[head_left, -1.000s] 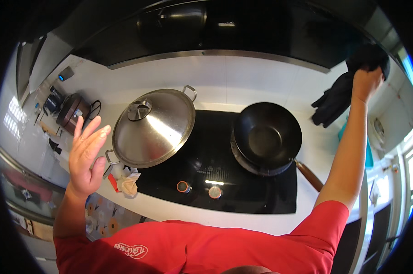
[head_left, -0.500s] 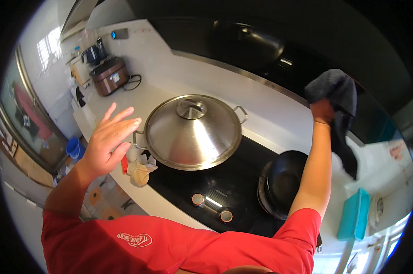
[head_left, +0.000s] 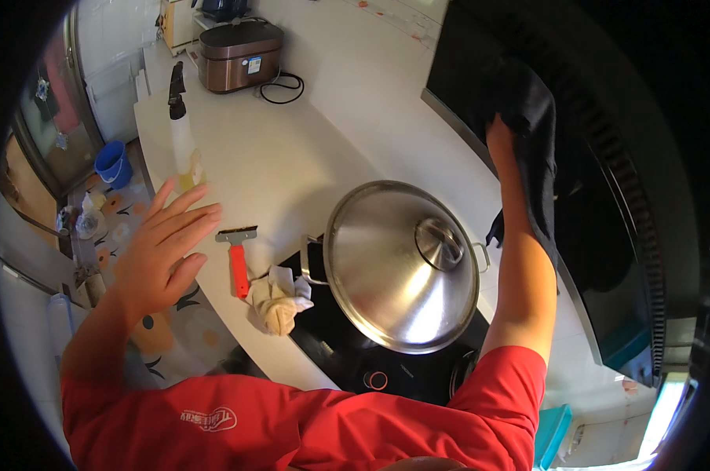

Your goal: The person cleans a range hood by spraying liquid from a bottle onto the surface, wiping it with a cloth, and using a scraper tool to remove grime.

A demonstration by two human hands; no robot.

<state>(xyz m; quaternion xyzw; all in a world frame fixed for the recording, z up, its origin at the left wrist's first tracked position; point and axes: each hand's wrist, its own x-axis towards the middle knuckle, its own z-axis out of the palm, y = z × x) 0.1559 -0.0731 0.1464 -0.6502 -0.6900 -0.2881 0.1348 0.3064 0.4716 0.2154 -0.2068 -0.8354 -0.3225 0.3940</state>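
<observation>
A dark grey cloth is bunched over my right hand, which presses it up against the glossy black range hood. Most of my right fingers are hidden in the cloth, and its loose end hangs down along my forearm. My left hand is held in the air over the counter's front edge, fingers apart, with nothing in it. Beside it on the counter lie a scraper with a red handle and a crumpled pale cloth. A spray bottle stands just beyond my left fingers.
A large steel wok with a domed lid sits on the black cooktop. At the far left of the counter stands a brown rice cooker. A blue bucket is on the floor, and a teal container at lower right.
The view has swung left, bringing the spray bottle and scraper into sight. My right hand has moved with the dark cloth up against the range hood. My left hand stays raised with spread fingers.
</observation>
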